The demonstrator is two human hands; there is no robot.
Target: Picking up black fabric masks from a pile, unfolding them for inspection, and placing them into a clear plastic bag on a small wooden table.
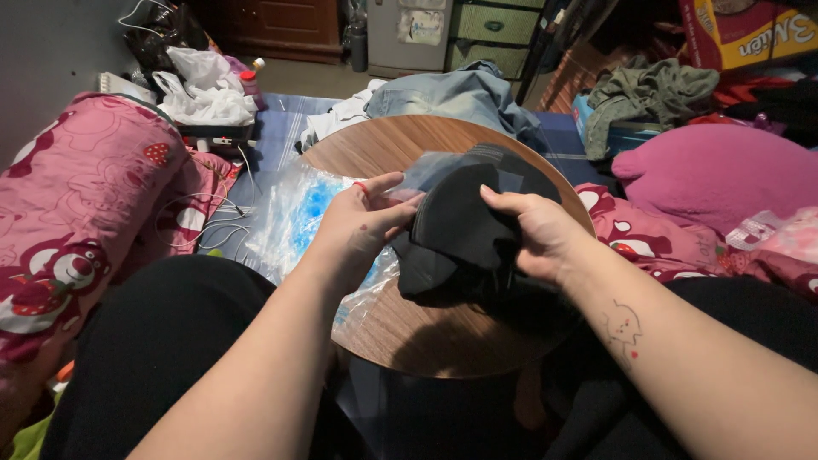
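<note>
Both hands' fingers [503, 200] closed on black cap [464, 226], clear plastic bags [294, 217] beside, round wooden table [383, 145] beneath.

matt cloth, glossy film and wood grain on a low round table.

the black garment [464, 230] held by the left hand [358, 228] and right hand [537, 234] is soft, matt cloth, partly inside a clear plastic bag [443, 170] with a faint sheen; a stack of clear bags [294, 217] alongside is glossy and crinkled. the round table [426, 332] shows smooth, satin wood grain, possibly a laminate. the pink blanket [77, 213] looks plush and matt; the denim garment [452, 98] is coarser woven cloth.
</note>
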